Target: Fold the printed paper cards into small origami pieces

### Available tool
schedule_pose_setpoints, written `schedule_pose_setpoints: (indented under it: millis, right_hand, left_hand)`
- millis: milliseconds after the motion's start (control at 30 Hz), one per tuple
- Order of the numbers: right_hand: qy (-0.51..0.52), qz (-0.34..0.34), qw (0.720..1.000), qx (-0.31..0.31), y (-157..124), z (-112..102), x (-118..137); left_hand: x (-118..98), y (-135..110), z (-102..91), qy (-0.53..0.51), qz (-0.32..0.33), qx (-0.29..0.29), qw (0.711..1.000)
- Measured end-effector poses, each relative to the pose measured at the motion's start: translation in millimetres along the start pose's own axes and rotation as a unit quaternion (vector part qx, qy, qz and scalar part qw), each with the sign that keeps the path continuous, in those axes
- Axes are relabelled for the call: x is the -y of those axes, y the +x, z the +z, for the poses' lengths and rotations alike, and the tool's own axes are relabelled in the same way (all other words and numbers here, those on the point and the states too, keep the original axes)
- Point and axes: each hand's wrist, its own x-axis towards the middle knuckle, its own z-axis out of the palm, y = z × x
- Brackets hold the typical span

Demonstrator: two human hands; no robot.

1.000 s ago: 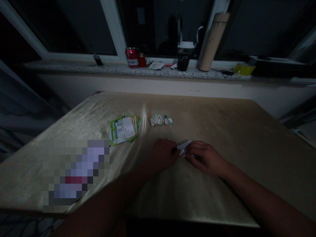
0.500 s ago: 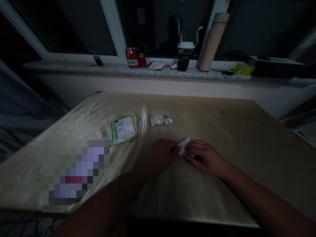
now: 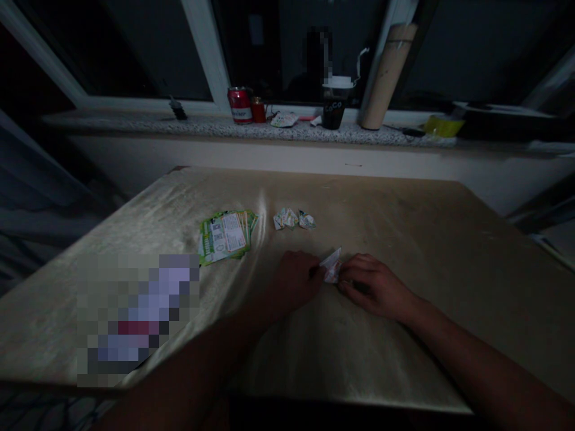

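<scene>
A small folded piece of printed paper (image 3: 331, 270), with one point sticking up, is between my two hands just above the table. My left hand (image 3: 300, 276) pinches its left side with thumb and fingers. Curled at its right edge, my right hand (image 3: 374, 284) has its fingertips closed on the paper. Beyond my hands lie small folded paper pieces (image 3: 286, 219), with another folded piece (image 3: 307, 219) at their right. To the left is a fanned stack of green and white printed leaflets (image 3: 224, 236).
A blurred-out, pale purple object (image 3: 148, 311) lies at the table's left front. On the granite windowsill (image 3: 197, 124) stand a red can (image 3: 239, 106), an orange jar (image 3: 257, 110), a dark lidded cup (image 3: 333, 108) and a leaning cardboard tube (image 3: 389, 78).
The folded paper's raised point has shifted slightly left and stands steeper, and more of its printed side shows. My hands have barely moved.
</scene>
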Motion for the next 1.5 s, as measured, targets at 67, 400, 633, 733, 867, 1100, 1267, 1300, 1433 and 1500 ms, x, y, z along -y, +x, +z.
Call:
schedule_pose_setpoints:
  millis: [67,400,633,733,867,1100,1267,1300,1433,1500]
  right_hand:
    - [0.004,-0.003,1.000,0.003,0.2,-0.5,0.6]
    - [0.025,0.001,1.000,0.013,0.2,2.2,-0.4]
    - [0.037,0.010,0.999,0.003,0.1,3.7,-3.0]
    - [0.035,0.013,0.999,0.005,-0.5,4.5,-4.0]
    - [0.034,0.015,0.999,-0.001,-0.3,5.4,-4.9]
    - [0.038,0.028,0.999,-0.006,-0.3,5.3,-4.1]
    - [0.037,0.025,0.999,-0.003,-1.1,6.3,-6.3]
    - [0.036,0.025,0.999,-0.004,-1.0,6.4,-6.4]
    - [0.040,0.024,0.999,-0.011,0.0,6.1,-4.7]
    - [0.042,0.026,0.999,-0.013,0.4,5.7,-3.6]
  left_hand:
    - [-0.3,0.1,-0.2,0.008,-0.005,0.007,1.000]
    - [-0.8,0.1,2.1,0.042,-0.005,0.031,0.999]
    - [-1.6,0.7,3.0,0.054,-0.006,0.034,0.998]
    - [-0.9,0.8,4.0,0.055,-0.003,0.030,0.998]
    - [-0.2,1.0,4.6,0.054,-0.001,0.030,0.998]
    - [0.1,1.4,5.3,0.047,-0.001,0.027,0.999]
    - [-1.6,1.6,2.1,0.043,-0.004,0.033,0.998]
    - [-1.9,1.5,1.7,0.044,-0.005,0.033,0.998]
    - [-2.4,0.5,1.4,0.050,-0.004,0.032,0.998]
    - [-2.4,0.3,1.8,0.053,-0.001,0.035,0.998]
